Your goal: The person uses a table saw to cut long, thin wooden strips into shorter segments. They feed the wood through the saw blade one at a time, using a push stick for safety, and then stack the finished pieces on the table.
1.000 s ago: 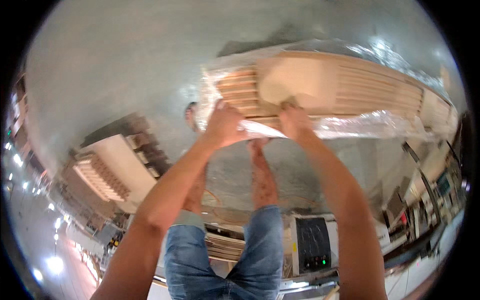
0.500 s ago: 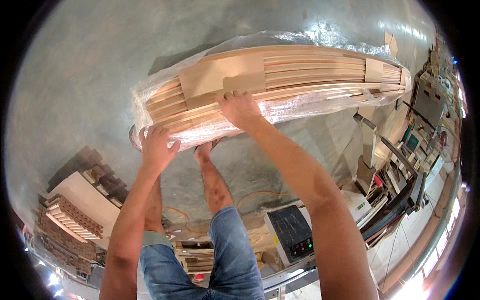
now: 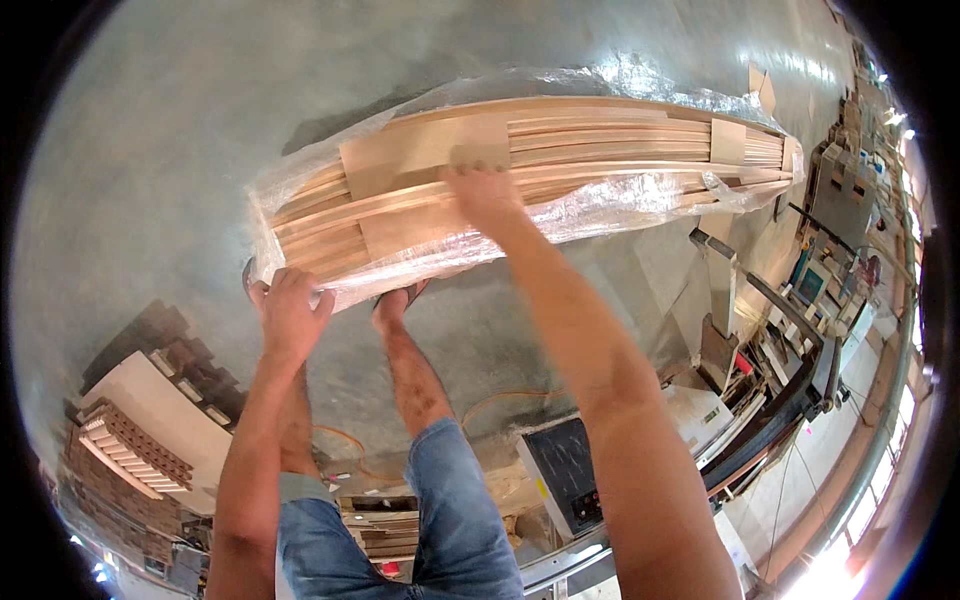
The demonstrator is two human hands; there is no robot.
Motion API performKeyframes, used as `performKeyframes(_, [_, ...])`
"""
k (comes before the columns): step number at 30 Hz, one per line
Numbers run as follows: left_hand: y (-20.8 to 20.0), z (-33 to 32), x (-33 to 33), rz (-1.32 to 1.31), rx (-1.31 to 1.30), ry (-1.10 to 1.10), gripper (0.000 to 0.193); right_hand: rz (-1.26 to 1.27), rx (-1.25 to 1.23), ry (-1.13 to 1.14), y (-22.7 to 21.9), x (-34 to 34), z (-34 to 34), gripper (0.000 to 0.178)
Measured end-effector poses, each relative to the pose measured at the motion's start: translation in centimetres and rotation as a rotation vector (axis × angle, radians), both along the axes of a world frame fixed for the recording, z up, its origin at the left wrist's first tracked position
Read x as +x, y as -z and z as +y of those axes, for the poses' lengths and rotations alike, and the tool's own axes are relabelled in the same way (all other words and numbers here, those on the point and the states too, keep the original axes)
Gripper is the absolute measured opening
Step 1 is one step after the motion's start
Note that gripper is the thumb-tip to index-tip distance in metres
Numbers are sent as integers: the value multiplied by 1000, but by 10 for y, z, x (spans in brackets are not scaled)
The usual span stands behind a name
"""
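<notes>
A long bundle of pale wooden strips lies across the floor in clear plastic wrap, which is opened along the top. One cardboard piece lies over the strips near the left end, and more cardboard shows on the near side. My right hand is closed over the near strips at this cardboard, its fingers curled and slightly blurred. At the near left corner, my left hand has its fingers bent over the edge of the plastic wrap. The undersides of both hands are hidden.
My feet stand close to the bundle's near left side. An orange hose runs on the floor behind them. To the right are a dark-topped machine and a metal frame. Stacked wood pieces sit at lower left.
My right hand has moved away from me, and the near strips have shifted with it, baring more cardboard. My left hand has slid slightly toward the near corner. The whole view has shifted a little.
</notes>
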State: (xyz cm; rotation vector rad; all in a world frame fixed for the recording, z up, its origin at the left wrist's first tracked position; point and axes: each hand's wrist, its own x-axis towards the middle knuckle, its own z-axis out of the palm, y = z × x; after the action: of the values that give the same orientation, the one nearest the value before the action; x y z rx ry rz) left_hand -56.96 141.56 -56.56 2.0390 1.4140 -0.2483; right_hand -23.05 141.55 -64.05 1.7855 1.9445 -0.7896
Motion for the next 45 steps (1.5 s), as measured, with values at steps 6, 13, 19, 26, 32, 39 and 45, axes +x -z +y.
performKeyframes(6, [-8, -7, -6, 14, 39, -1, 21, -67, 48, -130, -24, 28, 0, 27])
performKeyframes(13, [-23, -7, -10, 45, -36, 0, 25, -106, 193, -10, -38, 48, 68, 39])
performKeyframes(19, [-17, -5, -6, -398, -305, -412, 40, 87, 224, -8, -91, 30, 44, 30])
performKeyframes(26, [-92, -20, -18, -888, -552, -1831, 47, 296, 133, 67, -138, -98, -48, 22])
performKeyframes(32, [-143, -106, -283, -740, -293, -1583, 54, 500, -142, 26, -212, -155, -64, 22])
performKeyframes(39, [-275, -99, -502, -219, 269, -2045, 56, 79, -93, 103, -262, -31, -112, 17])
performKeyframes(45, [-282, -112, -500, 90, -29, -1761, 51, 36, -374, 24, -352, -99, -112, 18])
